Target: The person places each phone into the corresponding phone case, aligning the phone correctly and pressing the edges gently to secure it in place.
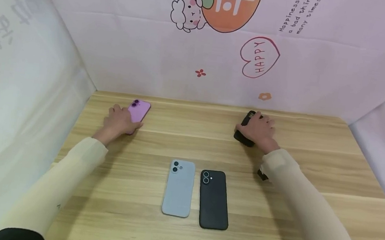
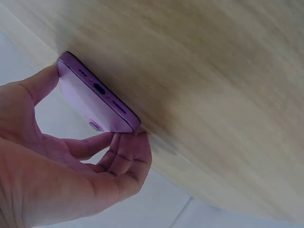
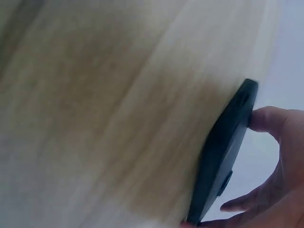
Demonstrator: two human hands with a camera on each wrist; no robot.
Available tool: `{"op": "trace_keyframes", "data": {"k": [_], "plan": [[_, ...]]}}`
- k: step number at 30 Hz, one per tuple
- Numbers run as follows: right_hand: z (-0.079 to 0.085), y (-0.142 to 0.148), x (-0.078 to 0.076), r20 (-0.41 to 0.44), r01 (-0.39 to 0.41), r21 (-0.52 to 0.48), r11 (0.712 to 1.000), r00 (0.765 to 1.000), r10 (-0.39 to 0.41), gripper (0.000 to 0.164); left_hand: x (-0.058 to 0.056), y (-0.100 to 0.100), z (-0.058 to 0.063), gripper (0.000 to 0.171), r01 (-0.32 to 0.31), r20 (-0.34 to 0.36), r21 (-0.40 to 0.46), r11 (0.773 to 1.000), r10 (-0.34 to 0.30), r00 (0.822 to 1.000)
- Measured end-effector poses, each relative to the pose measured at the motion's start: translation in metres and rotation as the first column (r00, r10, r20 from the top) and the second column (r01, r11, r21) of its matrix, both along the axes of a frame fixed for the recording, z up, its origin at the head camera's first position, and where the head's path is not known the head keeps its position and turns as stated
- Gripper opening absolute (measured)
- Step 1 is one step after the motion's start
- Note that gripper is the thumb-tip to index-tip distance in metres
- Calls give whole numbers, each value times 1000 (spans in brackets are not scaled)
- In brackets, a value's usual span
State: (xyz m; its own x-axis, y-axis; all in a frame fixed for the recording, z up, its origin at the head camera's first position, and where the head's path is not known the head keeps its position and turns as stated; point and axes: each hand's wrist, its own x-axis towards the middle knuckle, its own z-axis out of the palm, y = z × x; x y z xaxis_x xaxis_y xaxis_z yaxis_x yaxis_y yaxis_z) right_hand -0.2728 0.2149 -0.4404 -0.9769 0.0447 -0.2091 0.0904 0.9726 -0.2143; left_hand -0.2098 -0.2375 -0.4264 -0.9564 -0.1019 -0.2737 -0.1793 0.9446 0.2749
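At the far left of the table, my left hand (image 1: 118, 122) grips a purple phone (image 1: 140, 109) with two camera lenses on its back. The left wrist view shows the thumb on one long edge and the curled fingers on the other, with the phone's port end (image 2: 99, 89) facing the camera. Toward the back right, my right hand (image 1: 258, 129) holds a black phone (image 1: 244, 139) across its width. In the right wrist view, that phone's dark side (image 3: 216, 147) lies between thumb and fingers; the hand covers part of its back.
A light blue phone (image 1: 178, 189) and another black phone (image 1: 214, 201) lie side by side, camera side up, at the front middle of the wooden table (image 1: 123, 223). A small dark object (image 1: 262, 175) shows partly beneath the right sleeve. White printed cloth (image 1: 132, 53) hangs behind and at both sides.
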Motion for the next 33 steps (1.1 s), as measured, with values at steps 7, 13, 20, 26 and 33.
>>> {"op": "trace_keyframes", "data": {"k": [7,13,20,26,33], "plan": [[8,1,10,-1,-96,-9,995,995,96,102,-3,-1,7,81,-11,19,54,998,10,1000],[14,5,16,13,-101,-22,995,995,101,102,-1,0,7,90,-33,6,76,997,33,999],[19,20,21,85,-74,-81,994,993,81,108,2,-1,10,87,-40,-12,85,996,41,999],[20,28,26,95,-59,-145,988,993,74,106,3,-6,8,80,-10,-47,141,990,17,999],[20,29,28,70,-55,-179,982,995,68,105,2,-5,10,53,33,-97,223,974,-12,995]]}}
